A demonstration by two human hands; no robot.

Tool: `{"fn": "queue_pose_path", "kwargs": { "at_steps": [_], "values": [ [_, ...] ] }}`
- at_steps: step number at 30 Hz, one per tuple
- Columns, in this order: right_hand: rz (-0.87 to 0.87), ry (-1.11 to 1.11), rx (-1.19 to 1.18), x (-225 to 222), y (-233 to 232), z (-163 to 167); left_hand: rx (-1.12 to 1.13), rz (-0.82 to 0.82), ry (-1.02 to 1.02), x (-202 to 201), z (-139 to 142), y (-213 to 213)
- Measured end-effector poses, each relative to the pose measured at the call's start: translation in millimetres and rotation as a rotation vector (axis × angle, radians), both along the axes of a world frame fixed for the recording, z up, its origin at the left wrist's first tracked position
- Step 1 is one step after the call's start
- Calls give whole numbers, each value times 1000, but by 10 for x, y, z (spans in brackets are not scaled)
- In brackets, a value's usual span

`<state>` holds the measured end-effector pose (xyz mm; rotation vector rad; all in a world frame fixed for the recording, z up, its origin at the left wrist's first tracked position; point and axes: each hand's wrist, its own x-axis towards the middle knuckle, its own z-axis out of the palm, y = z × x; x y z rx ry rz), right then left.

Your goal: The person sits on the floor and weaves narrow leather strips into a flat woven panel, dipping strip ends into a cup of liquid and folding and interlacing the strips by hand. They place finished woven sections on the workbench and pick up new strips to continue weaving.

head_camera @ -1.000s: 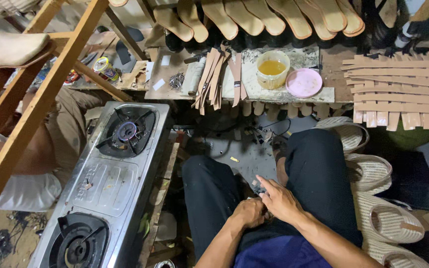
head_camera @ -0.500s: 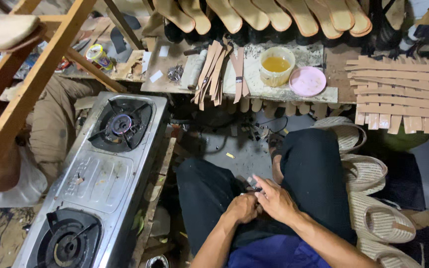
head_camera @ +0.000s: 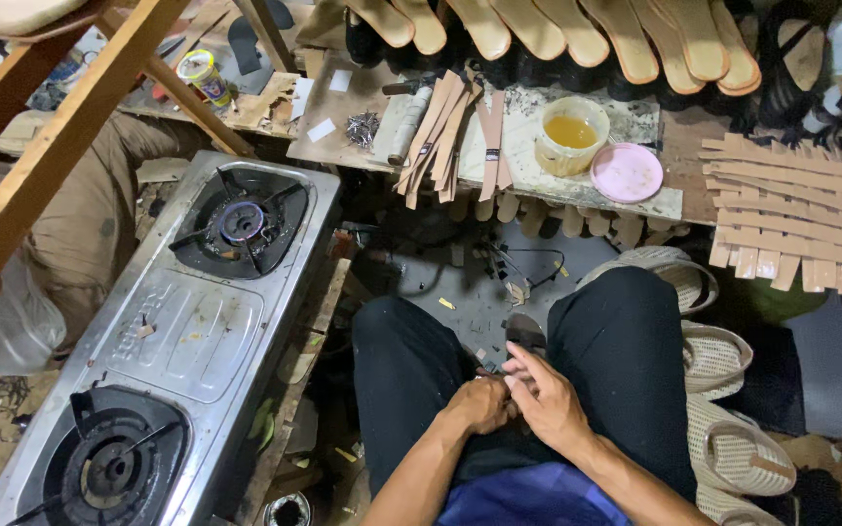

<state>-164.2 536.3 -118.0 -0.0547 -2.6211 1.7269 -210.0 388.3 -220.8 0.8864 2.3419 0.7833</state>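
Note:
I sit with my knees apart in black trousers, and both hands meet in my lap. My left hand (head_camera: 479,404) is curled into a fist around a small dark object that I cannot make out. My right hand (head_camera: 541,396) lies against it, fingers bent over the same small object. A dark shoe sole piece (head_camera: 524,333) rests on the floor just beyond my fingertips, between my knees.
A steel two-burner gas stove (head_camera: 182,331) stands at my left. Ahead, a low bench (head_camera: 635,200) carries leather strips (head_camera: 445,131), a tub of yellow glue (head_camera: 571,133) and a pink lid (head_camera: 627,171). Woven strips (head_camera: 801,209) lie right; woven shoe uppers (head_camera: 728,429) stack beside my right leg. A wooden frame (head_camera: 60,146) crosses upper left.
The view has shifted slightly; my hands stay together in my lap, working the small object with only minor finger movement.

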Motion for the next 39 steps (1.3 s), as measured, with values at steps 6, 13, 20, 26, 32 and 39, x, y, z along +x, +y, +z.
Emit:
{"fn": "queue_pose_path", "kwargs": {
  "at_steps": [6,13,20,26,32,39],
  "values": [
    [117,560,276,-557,-23,618,302,82,-287,-51,123,-32],
    [125,915,684,-2035,-76,1130,228,130,-43,-269,221,-245],
    [27,870,857,-2685,-24,1252,218,121,-94,-450,405,-110],
    [-56,1109,547,-2272,443,1456,404,281,-119,-435,509,2],
    [58,934,209,-713,498,1003,1289,511,-817,-546,972,42],
    [13,171,18,-58,623,301,1520,973,-816,-761,1114,-183]
  ]
}}
